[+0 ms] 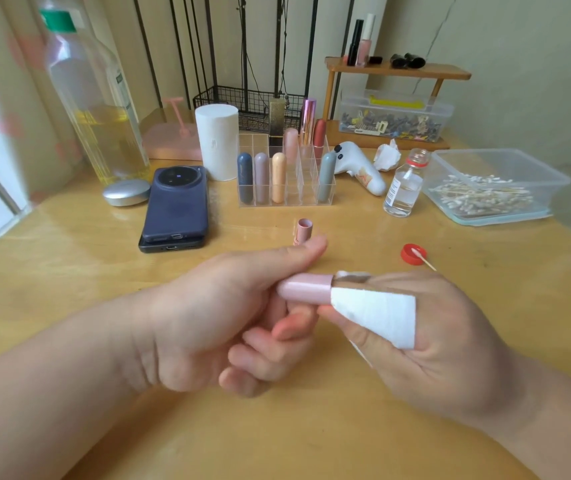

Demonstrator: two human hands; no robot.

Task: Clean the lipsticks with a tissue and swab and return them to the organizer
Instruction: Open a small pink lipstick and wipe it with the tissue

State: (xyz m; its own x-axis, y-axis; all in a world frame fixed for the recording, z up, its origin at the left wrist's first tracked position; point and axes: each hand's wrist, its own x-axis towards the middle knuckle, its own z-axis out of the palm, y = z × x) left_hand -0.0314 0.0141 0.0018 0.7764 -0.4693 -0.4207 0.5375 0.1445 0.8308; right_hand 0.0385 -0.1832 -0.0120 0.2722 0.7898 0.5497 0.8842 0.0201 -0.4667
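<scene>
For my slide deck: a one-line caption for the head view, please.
Left hand holds a pink lipstick; right hand holds a tissue against its end, organizer behind.

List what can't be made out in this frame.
1. Head view: tip of the pink lipstick, covered by the tissue in the grip of the right hand; the left hand holds the other end.
2. Head view: glass vial label, too small to read.
3. Head view: tall bottle at left, blurred, label unreadable.
4. Head view: lower phone, mostly under the upper phone.
</scene>
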